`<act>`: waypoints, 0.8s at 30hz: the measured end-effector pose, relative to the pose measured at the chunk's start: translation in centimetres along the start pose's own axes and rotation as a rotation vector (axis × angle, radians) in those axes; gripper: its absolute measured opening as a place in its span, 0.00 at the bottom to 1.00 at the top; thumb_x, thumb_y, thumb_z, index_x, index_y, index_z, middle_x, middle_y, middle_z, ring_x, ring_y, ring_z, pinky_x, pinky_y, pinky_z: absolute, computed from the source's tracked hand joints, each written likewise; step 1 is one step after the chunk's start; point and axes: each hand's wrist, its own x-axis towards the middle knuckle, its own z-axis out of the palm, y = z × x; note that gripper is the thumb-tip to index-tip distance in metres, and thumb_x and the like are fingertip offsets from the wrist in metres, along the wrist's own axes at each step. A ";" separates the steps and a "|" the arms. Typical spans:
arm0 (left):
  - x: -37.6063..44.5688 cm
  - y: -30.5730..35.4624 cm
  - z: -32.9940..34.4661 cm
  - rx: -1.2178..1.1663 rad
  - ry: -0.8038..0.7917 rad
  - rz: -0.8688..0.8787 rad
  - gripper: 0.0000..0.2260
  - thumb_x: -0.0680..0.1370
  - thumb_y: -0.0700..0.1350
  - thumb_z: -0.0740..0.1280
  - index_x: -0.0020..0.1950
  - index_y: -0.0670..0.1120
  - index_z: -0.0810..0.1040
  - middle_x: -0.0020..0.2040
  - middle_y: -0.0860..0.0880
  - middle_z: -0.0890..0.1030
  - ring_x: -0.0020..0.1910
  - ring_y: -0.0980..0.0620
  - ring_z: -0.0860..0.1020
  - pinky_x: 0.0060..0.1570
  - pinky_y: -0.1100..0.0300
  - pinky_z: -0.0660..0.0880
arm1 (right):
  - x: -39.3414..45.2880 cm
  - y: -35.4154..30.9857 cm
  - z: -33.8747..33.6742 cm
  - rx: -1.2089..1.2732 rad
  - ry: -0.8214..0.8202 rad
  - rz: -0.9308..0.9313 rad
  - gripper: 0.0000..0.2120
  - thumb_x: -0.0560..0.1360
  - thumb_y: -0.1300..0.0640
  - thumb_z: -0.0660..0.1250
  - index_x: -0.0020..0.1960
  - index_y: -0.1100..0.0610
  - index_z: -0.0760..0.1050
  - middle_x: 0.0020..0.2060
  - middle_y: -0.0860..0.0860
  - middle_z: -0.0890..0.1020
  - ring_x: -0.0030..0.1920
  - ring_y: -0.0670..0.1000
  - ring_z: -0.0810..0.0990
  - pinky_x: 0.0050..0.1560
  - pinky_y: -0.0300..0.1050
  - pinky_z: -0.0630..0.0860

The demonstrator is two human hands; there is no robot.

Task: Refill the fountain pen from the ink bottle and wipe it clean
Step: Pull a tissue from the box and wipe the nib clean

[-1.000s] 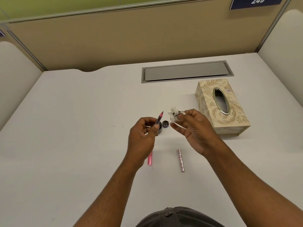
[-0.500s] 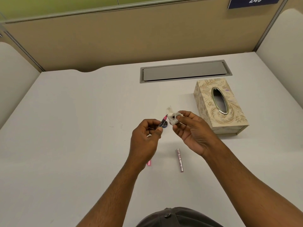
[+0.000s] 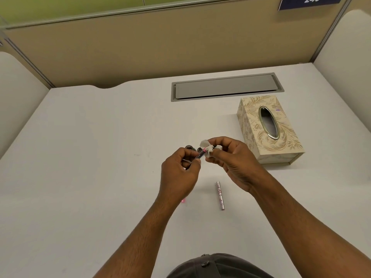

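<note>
Nearest me, my dark grey shirt (image 3: 216,265) shows at the bottom edge, and both bare forearms reach out over the matte white desk (image 3: 80,177). Between the wrists lies a slim, shiny metallic pen cap (image 3: 220,195), patterned pink and silver; a pink pen barrel (image 3: 183,201) peeks out from under my left wrist.

My left hand (image 3: 178,173) has thumb and fingers curled round the fountain pen (image 3: 200,155), a thin dark section with a pink band, tilted up and to the right. My right hand (image 3: 230,157) pinches a crumpled white tissue (image 3: 207,150) around the pen's tip, so the nib is hidden inside the wad. A second ago the pen stood free with its tip bare and the tissue apart from it; now the two meet.

Just behind my left knuckles sit a small round dark ink bottle (image 3: 188,147) and its dark lid (image 3: 199,150), mostly covered.

Farther right stands a cream tissue box (image 3: 281,145) with gold scrollwork and an oval metal-rimmed slot. Beyond it, a flat grey cable hatch (image 3: 226,87) is set into the desk before the tan partition (image 3: 160,47).
</note>
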 end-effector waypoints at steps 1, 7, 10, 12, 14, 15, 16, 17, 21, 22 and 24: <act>-0.1 0.1 0.0 0.015 0.001 0.022 0.05 0.75 0.41 0.69 0.46 0.52 0.79 0.38 0.57 0.81 0.33 0.64 0.75 0.31 0.75 0.70 | 0.0 0.0 0.0 -0.020 -0.001 -0.005 0.08 0.75 0.67 0.69 0.53 0.61 0.81 0.50 0.57 0.85 0.47 0.51 0.83 0.49 0.42 0.79; -0.3 -0.4 -0.3 0.095 -0.040 0.130 0.05 0.75 0.40 0.69 0.47 0.50 0.79 0.39 0.58 0.80 0.37 0.66 0.75 0.34 0.75 0.70 | 0.3 0.0 -1.0 -0.108 -0.070 0.023 0.04 0.76 0.65 0.67 0.49 0.61 0.81 0.41 0.54 0.84 0.42 0.49 0.81 0.49 0.42 0.78; -0.2 -1.1 -0.4 0.166 -0.042 0.258 0.06 0.75 0.39 0.69 0.49 0.48 0.80 0.44 0.57 0.80 0.44 0.64 0.76 0.40 0.76 0.70 | 0.3 0.1 -1.5 -0.157 -0.101 0.054 0.05 0.77 0.65 0.67 0.47 0.60 0.82 0.41 0.55 0.83 0.42 0.51 0.81 0.52 0.45 0.79; -0.3 -1.4 -0.3 0.204 -0.009 0.328 0.07 0.75 0.38 0.69 0.51 0.46 0.79 0.45 0.55 0.80 0.45 0.61 0.77 0.42 0.76 0.70 | 0.4 0.4 -1.2 -0.187 -0.055 0.049 0.04 0.76 0.64 0.68 0.48 0.60 0.82 0.42 0.55 0.84 0.42 0.50 0.82 0.52 0.45 0.80; -0.3 -1.7 -0.3 0.239 0.042 0.361 0.07 0.74 0.37 0.69 0.51 0.45 0.79 0.45 0.53 0.80 0.42 0.58 0.77 0.41 0.76 0.69 | 0.6 0.7 -0.8 -0.119 0.048 0.046 0.04 0.77 0.64 0.67 0.46 0.60 0.82 0.42 0.53 0.84 0.42 0.50 0.81 0.52 0.46 0.80; -0.4 -1.8 -0.5 0.250 0.069 0.364 0.07 0.74 0.36 0.69 0.51 0.45 0.79 0.45 0.52 0.80 0.41 0.58 0.76 0.41 0.75 0.69 | 0.8 0.8 -0.9 -0.061 0.113 0.046 0.05 0.76 0.64 0.67 0.45 0.59 0.81 0.42 0.53 0.83 0.43 0.51 0.80 0.52 0.46 0.80; -0.4 -1.8 -0.6 0.259 0.091 0.369 0.08 0.74 0.36 0.69 0.51 0.44 0.79 0.45 0.52 0.79 0.41 0.58 0.76 0.40 0.75 0.69 | 0.8 0.8 -1.1 -0.026 0.167 0.039 0.05 0.76 0.64 0.68 0.44 0.58 0.81 0.43 0.53 0.83 0.43 0.51 0.80 0.52 0.46 0.80; -0.3 -1.9 -0.8 0.271 0.110 0.386 0.08 0.74 0.35 0.68 0.51 0.44 0.79 0.45 0.52 0.79 0.40 0.58 0.75 0.40 0.75 0.69 | 0.9 0.7 -1.4 -0.038 0.204 0.027 0.04 0.76 0.64 0.68 0.43 0.57 0.80 0.42 0.52 0.83 0.42 0.50 0.80 0.53 0.47 0.80; 0.0 -2.1 -1.1 0.389 0.201 0.526 0.07 0.74 0.34 0.67 0.49 0.43 0.78 0.45 0.51 0.77 0.42 0.53 0.75 0.40 0.71 0.69 | 0.7 0.8 -1.5 -0.273 0.255 0.009 0.03 0.73 0.60 0.71 0.43 0.53 0.81 0.38 0.48 0.83 0.36 0.45 0.82 0.51 0.51 0.80; 0.1 -2.2 -1.0 0.416 0.221 0.553 0.06 0.74 0.34 0.67 0.49 0.42 0.78 0.45 0.50 0.77 0.43 0.51 0.75 0.40 0.66 0.71 | 0.6 0.9 -1.2 -0.287 0.268 0.017 0.03 0.73 0.60 0.72 0.43 0.53 0.81 0.37 0.47 0.84 0.36 0.46 0.82 0.49 0.50 0.80; 0.1 -2.2 -0.7 0.463 0.245 0.584 0.06 0.74 0.34 0.67 0.49 0.41 0.79 0.46 0.48 0.78 0.44 0.49 0.76 0.40 0.60 0.74 | 0.4 1.1 -0.4 -0.254 0.250 0.045 0.01 0.72 0.59 0.73 0.43 0.54 0.82 0.38 0.49 0.84 0.37 0.47 0.81 0.48 0.48 0.81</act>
